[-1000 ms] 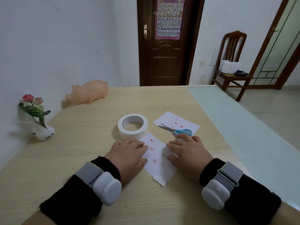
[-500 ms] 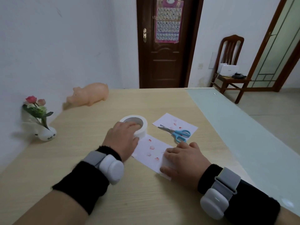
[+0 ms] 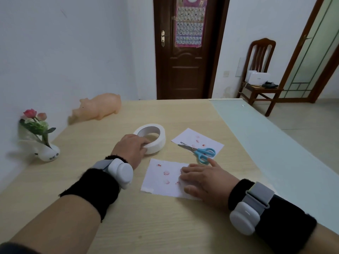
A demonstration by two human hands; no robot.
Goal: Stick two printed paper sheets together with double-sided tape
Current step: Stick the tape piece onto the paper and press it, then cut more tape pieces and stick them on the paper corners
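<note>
The left hand [image 3: 131, 150] reaches out to the tape roll [image 3: 160, 143]. Its fingers [image 3: 145, 143] curl over the near rim of the roll, so its grip is closed on the roll. The roll is white and sits on the desk [image 3: 165, 226], a bit past the middle. I cannot tell if the roll lies flat or is tipped up a little.

The right hand [image 3: 207, 178] lies flat on the near sheet [image 3: 161, 178]. Its fingers are straight and spread, so its grip is wide and holds nothing. It covers the right end of that sheet. The sheet is white with small red and pink prints, and it lies on the desk right in front of the person, between the two arms.

The far sheet [image 3: 203, 139] lies farther back and to the right, apart from the near one. It has small red prints too. The scissors [image 3: 200, 152] with blue handles lie shut on top of it. Their handles stick out over the near edge of that sheet, just beside the tip of the right pointer finger.

Both wrists wear a black band with a white box on it.

A pink pig toy [image 3: 99, 107] stands at the far left of the desk. A small white vase [image 3: 48, 154] with flowers stands by the wall on the left. Behind the desk are a dark door [image 3: 183, 70] and a wooden chair [image 3: 260, 52].
</note>
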